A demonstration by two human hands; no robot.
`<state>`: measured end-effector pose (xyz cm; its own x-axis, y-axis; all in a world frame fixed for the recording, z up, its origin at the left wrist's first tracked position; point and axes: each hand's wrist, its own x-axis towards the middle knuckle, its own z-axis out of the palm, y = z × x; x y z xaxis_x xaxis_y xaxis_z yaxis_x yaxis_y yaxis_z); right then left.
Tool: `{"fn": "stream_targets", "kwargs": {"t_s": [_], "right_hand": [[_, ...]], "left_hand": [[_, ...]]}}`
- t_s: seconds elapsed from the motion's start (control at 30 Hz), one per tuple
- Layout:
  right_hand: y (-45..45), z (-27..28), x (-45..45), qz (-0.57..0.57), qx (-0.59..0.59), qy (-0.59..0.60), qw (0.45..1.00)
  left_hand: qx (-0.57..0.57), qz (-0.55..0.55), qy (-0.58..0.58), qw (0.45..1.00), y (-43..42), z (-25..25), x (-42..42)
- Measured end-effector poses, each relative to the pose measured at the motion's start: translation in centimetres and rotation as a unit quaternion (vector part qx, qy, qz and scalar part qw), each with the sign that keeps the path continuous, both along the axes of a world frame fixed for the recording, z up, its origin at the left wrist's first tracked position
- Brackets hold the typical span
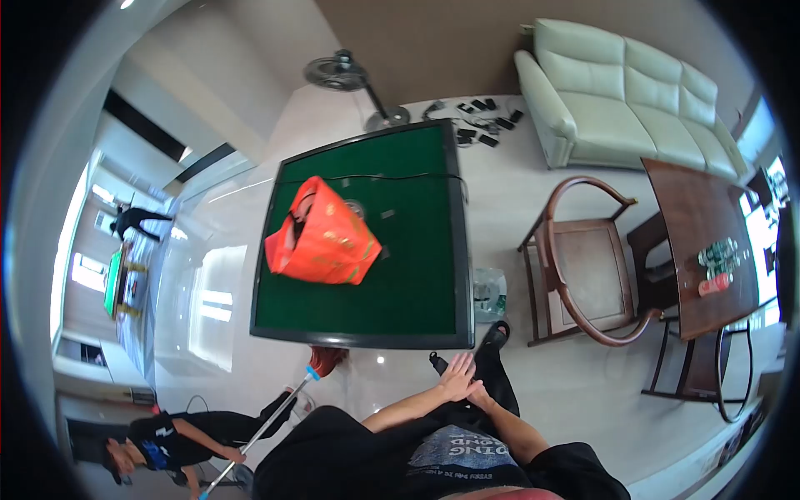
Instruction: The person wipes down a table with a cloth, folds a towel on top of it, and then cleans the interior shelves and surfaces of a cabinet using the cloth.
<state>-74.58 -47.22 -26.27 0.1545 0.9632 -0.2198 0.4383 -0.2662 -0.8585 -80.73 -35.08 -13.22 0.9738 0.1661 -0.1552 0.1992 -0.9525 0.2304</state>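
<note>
My left hand (457,379) is stretched out in front of my body, just off the near edge of a green-topped square table (417,292). Its fingers are extended and hold nothing that I can see. Against it lies my right hand (479,395), touching it, with its fingers partly hidden behind the left one. On the table's green surface stands an orange-red bag (329,242), open at its top left, with dark contents showing. A black cable (392,176) runs across the far part of the table. Small pale pieces lie beside the bag.
A person (179,442) at lower left holds a mop (275,408) beside the table. To the right stand a wooden armchair (587,275) and a brown table (708,217) with bottles. Behind are a pale sofa (617,117), a fan (367,87) and dark devices on the floor (492,167).
</note>
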Motion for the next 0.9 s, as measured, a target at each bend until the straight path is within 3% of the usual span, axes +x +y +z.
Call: {"fn": "stream_targets", "kwargs": {"t_s": [0.03,0.1,0.17,0.23,0.3,0.33,0.37,0.43,0.53,0.6,0.67,0.7,0.77,0.8,0.87,0.9], "right_hand": [[-0.5,0.4,-0.5,0.008,0.021,-0.006,1.0],[-0.9,2.8,-0.8,0.027,0.034,-0.017,0.999],[0.7,8.4,0.3,-0.09,-0.256,0.096,0.958],[0.9,8.4,1.0,-0.148,-0.229,0.09,0.958],[0.6,8.5,1.7,-0.217,-0.202,0.232,0.927],[0.6,9.9,2.1,-0.217,-0.196,0.227,0.929],[0.4,12.2,2.8,-0.19,-0.207,0.192,0.94],[0.4,17.1,3.5,-0.17,-0.213,0.156,0.949],[-0.5,20.8,4.1,-0.135,-0.167,0.006,0.977],[-1.3,25.1,4.3,-0.132,-0.128,-0.042,0.982],[-2.9,26.3,5.2,-0.127,-0.095,-0.071,0.985],[-4.1,27.6,5.2,-0.146,-0.057,-0.089,0.984],[-6.7,30.1,5.6,-0.175,0.005,-0.125,0.977],[-8.2,31.1,5.9,-0.199,-0.003,-0.139,0.97],[-11.5,31.9,6.2,-0.268,-0.017,-0.148,0.952],[-13.4,32.9,6.0,-0.304,-0.028,-0.149,0.941]], "left_hand": [[0.006,0.013,-0.008,1.0,-0.1,0.8,-1.2],[-0.219,0.166,0.036,0.961,-1.4,2.2,-3.4],[-0.265,0.223,0.033,0.938,-1.9,2.0,-5.2],[-0.344,0.319,0.044,0.882,-1.1,0.1,-6.9],[-0.347,0.31,0.013,0.885,-0.4,-0.9,-8.4],[-0.381,0.319,0.013,0.868,-0.1,-0.3,-8.9],[-0.415,0.326,0.014,0.849,0.1,0.4,-9.1],[-0.376,0.306,-0.025,0.874,-0.1,1.5,-9.0],[-0.326,0.275,-0.068,0.902,-0.4,3.0,-8.3],[-0.29,0.214,-0.159,0.919,0.0,3.4,-6.7],[-0.333,0.13,-0.147,0.922,0.8,2.3,-5.0],[-0.324,0.093,-0.197,0.921,0.3,2.9,-4.1],[-0.388,0.102,-0.046,0.915,-0.5,5.9,-1.6],[-0.385,0.055,-0.02,0.921,-1.5,5.9,-0.3],[-0.499,0.128,-0.07,0.854,-3.0,5.6,1.5],[-0.493,0.094,-0.041,0.864,-4.1,7.0,2.0]]}}
